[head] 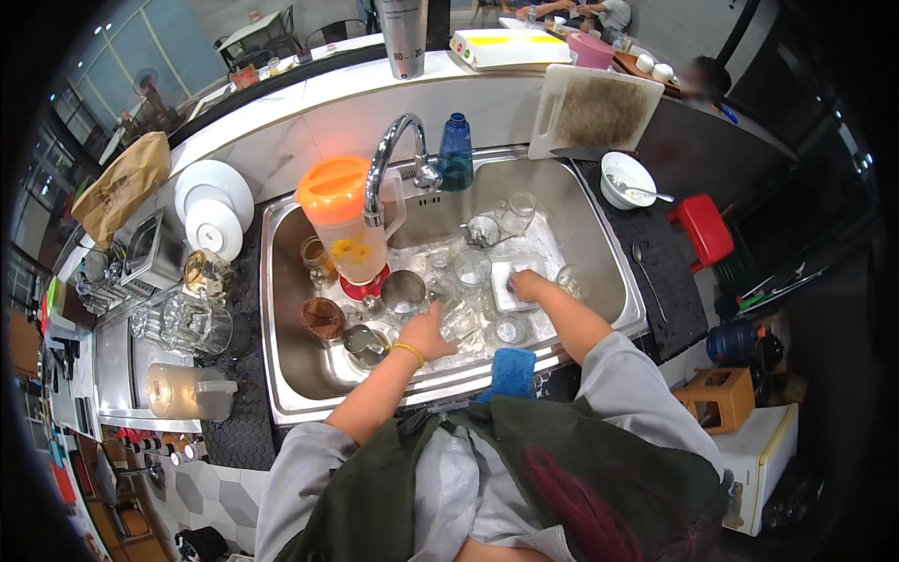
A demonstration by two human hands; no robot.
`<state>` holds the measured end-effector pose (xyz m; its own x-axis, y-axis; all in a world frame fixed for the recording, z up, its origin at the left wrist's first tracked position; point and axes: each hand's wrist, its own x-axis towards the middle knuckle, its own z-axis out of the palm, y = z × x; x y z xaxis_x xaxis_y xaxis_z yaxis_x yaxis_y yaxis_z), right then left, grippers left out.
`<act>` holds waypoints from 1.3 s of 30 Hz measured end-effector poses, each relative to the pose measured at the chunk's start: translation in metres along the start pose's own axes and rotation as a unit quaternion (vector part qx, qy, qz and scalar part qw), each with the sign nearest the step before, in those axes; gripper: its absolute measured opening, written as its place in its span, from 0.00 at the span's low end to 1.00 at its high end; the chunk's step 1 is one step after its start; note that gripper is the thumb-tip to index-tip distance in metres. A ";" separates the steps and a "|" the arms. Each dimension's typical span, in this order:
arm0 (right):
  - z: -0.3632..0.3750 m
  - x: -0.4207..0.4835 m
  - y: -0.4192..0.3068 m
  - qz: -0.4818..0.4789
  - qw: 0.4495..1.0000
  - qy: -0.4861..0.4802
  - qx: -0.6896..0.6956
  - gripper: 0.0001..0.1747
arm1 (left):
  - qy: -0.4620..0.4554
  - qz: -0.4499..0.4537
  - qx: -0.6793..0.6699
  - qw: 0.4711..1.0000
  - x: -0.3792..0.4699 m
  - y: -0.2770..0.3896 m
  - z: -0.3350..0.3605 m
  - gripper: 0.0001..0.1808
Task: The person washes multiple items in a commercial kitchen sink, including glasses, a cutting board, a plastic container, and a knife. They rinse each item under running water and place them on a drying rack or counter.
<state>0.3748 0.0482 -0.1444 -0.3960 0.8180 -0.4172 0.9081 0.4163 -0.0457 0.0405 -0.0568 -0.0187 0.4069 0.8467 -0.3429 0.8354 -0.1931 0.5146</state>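
Observation:
My left hand (426,335), with a yellow band at the wrist, is over the stainless steel sink (597,260), fingers spread and nothing visibly held. Just beyond its fingers stands a metal cup (403,292). Clear glassware lies to its right. My right hand (532,286) reaches into a white rectangular tub (504,298); something small and dark shows at its fingertips, too hidden to name. Around the tub are a glass jar (472,268), a tipped glass (572,280) and another glass (510,328). A plastic pitcher with an orange lid (336,190) stands at the sink's left.
The curved faucet (402,133) arches over the sink beside a blue bottle (456,151). A cutting board (597,112) leans behind, with a knife (583,152) at its foot. On the right are a bowl (621,197) and spoon (650,281); glass mugs (186,322) lie left.

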 end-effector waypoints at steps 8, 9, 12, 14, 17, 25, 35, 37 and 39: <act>-0.133 -0.062 -0.071 0.058 0.941 0.096 0.319 0.12 | 0.107 0.069 -0.066 0.990 0.000 0.002 0.001 0.49; -0.139 -0.069 -0.083 -0.013 0.909 0.092 0.406 0.12 | 0.132 0.093 -0.074 0.984 0.000 0.005 0.002 0.49; -0.141 -0.072 -0.112 -0.109 0.797 -0.091 0.586 0.17 | 0.212 0.174 -0.084 0.958 0.003 0.012 -0.004 0.47; -0.138 -0.072 -0.130 -0.122 0.548 -0.247 0.790 0.20 | 0.276 0.257 -0.085 0.922 -0.001 0.014 -0.011 0.46; -0.142 -0.078 -0.161 -0.151 0.531 -0.266 0.790 0.18 | 0.250 0.264 -0.038 0.931 -0.009 0.014 -0.020 0.45; -0.185 -0.084 -0.192 -0.327 0.913 0.077 0.229 0.22 | 0.393 0.311 0.005 0.865 -0.008 0.010 -0.043 0.37; -0.182 -0.085 -0.189 -0.228 0.923 0.004 0.309 0.27 | 0.400 0.304 0.033 0.864 -0.019 0.013 -0.048 0.37; -0.187 -0.095 -0.199 -0.237 0.936 0.055 0.255 0.26 | 0.416 0.308 0.083 0.852 -0.019 0.012 -0.049 0.39; -0.190 -0.103 -0.203 -0.245 0.944 0.108 0.194 0.25 | 0.402 0.311 0.033 0.861 -0.019 0.011 -0.049 0.39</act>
<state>0.2054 -0.0448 0.0807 -0.7612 0.6450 -0.0671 0.5746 0.6229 -0.5309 0.0235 -0.0500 0.0320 0.4186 0.6338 0.6504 0.5782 -0.7383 0.3472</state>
